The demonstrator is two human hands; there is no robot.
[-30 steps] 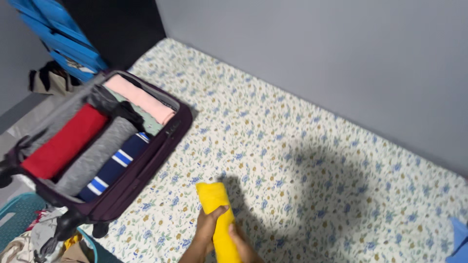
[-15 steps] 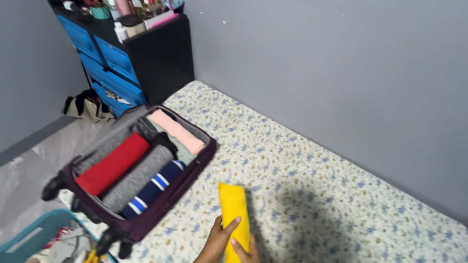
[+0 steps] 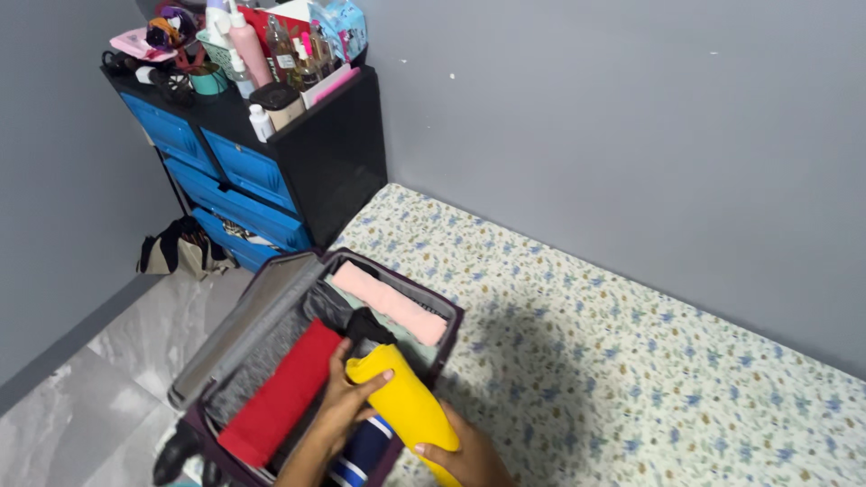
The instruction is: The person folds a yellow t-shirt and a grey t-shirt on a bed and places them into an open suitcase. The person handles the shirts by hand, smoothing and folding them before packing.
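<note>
Hands: L (image 3: 347, 397) & R (image 3: 465, 455) both grip yellow roll (image 3: 401, 406) above suitcase (image 3: 262, 311), near its rim.

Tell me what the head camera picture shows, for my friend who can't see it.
Two hands, the left hand and the right hand, hold a rolled yellow cloth over an open dark purple suitcase on a flowery bed sheet. Inside lie a red roll and a pink roll; a black cabinet with blue drawers stands behind.
</note>
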